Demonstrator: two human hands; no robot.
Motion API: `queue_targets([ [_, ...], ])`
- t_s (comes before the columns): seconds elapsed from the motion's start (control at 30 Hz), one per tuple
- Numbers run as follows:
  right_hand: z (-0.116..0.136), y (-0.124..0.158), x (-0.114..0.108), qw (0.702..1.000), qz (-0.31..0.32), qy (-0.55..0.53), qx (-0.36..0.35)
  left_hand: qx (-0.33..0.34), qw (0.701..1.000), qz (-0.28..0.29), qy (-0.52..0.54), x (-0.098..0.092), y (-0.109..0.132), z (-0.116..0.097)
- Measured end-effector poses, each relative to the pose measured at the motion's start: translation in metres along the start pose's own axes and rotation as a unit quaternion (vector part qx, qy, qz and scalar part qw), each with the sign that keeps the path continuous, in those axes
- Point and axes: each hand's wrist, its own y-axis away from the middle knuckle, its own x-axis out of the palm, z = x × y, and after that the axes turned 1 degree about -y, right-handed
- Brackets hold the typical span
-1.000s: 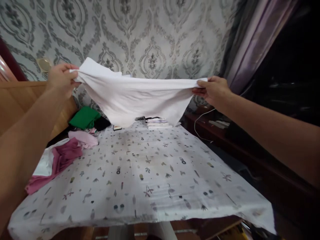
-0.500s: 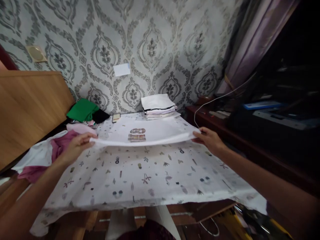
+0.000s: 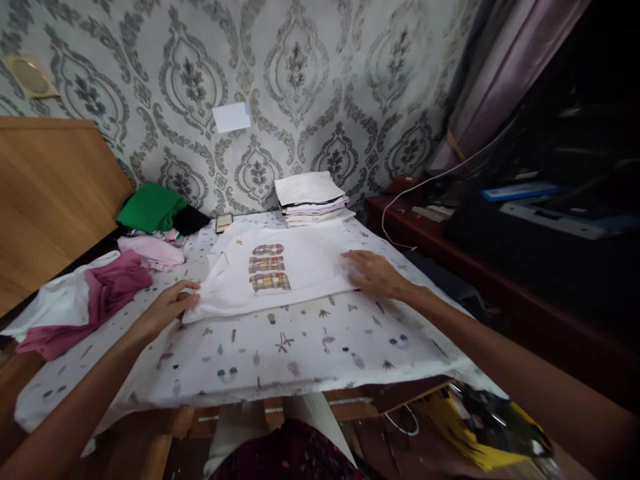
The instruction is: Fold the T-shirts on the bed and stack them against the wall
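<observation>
A white T-shirt (image 3: 315, 257) with plaid block lettering lies spread on the patterned cloth, its near edge running slantwise. At its near left corner is my left hand (image 3: 173, 308), the fingertips closed on the fabric's edge. My right hand (image 3: 374, 273) rests palm down over the shirt's right side, fingers stretched out and a little blurred. Behind the shirt stands a stack of folded clothes (image 3: 311, 190), a white piece on top.
Loose garments lie to the left: a green one (image 3: 153, 207), a pale pink one (image 3: 153, 252) and a dark pink one (image 3: 113, 283). A small card (image 3: 225, 223) sits near the wall. A white cable (image 3: 395, 200) hangs by the dark red furniture (image 3: 430, 233) at right.
The T-shirt's near edge, held raised between both hands before, now lies down on the cloth. My right hand has moved inward and flattened onto the shirt; my left hand is slightly lower.
</observation>
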Motion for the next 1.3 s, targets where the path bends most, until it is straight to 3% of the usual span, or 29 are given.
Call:
queue_targets([
  [0.13,0.011,-0.009,-0.003,0.994,0.097,0.015,-0.042,0.05,0.997,-0.027,0.048,0.007,-0.002,-0.004],
  [0.23,0.011,0.0,-0.02,0.992,0.111,0.045,-0.049,0.086,0.99,-0.023,0.113,0.002,0.007,-0.006],
  [0.33,0.009,0.027,-0.038,0.992,0.106,0.038,-0.056,0.099,0.988,-0.012,0.113,-0.008,0.022,-0.003],
  [0.4,0.006,0.052,-0.044,0.993,0.101,0.018,-0.055,0.094,0.992,0.039,0.076,-0.015,0.035,0.0],
  [0.47,0.0,0.076,-0.045,0.995,0.082,0.004,-0.048,0.078,0.987,0.135,0.032,-0.019,0.046,-0.001],
  [0.53,-0.007,0.096,-0.041,0.996,0.077,-0.016,-0.04,0.056,0.972,0.227,0.006,-0.023,0.048,-0.003],
  [0.57,-0.01,0.103,-0.039,0.995,0.091,-0.029,-0.042,0.048,0.969,0.243,0.002,-0.024,0.045,-0.004],
  [0.63,-0.014,0.112,-0.035,0.989,0.125,-0.053,-0.05,0.043,0.978,0.204,0.0,-0.026,0.027,-0.006],
  [0.73,-0.004,0.112,-0.037,0.992,0.111,-0.048,-0.034,0.013,0.998,0.03,-0.058,-0.025,-0.02,-0.002],
  [0.77,0.005,0.109,-0.039,0.994,0.091,-0.045,-0.03,-0.017,0.994,-0.029,-0.1,-0.023,-0.039,0.0],
  [0.87,0.052,0.094,-0.042,0.992,0.079,-0.065,-0.077,-0.084,0.97,-0.108,-0.203,-0.014,-0.091,0.005],
  [1.0,0.141,0.059,-0.024,0.965,0.109,-0.135,-0.198,-0.125,0.937,-0.136,-0.297,0.004,-0.136,0.005],
  [1.07,0.181,0.038,-0.009,0.955,0.121,-0.14,-0.233,-0.129,0.928,-0.127,-0.326,0.011,-0.148,0.003],
  [1.13,0.21,0.019,0.004,0.957,0.138,-0.133,-0.219,-0.124,0.922,-0.119,-0.347,0.013,-0.155,0.002],
  [1.2,0.228,0.007,0.013,0.956,0.156,-0.121,-0.215,-0.112,0.914,-0.123,-0.369,0.011,-0.158,0.002],
  [1.3,0.237,0.005,0.018,0.936,0.18,-0.139,-0.269,-0.097,0.9,-0.142,-0.4,0.004,-0.158,0.004],
])
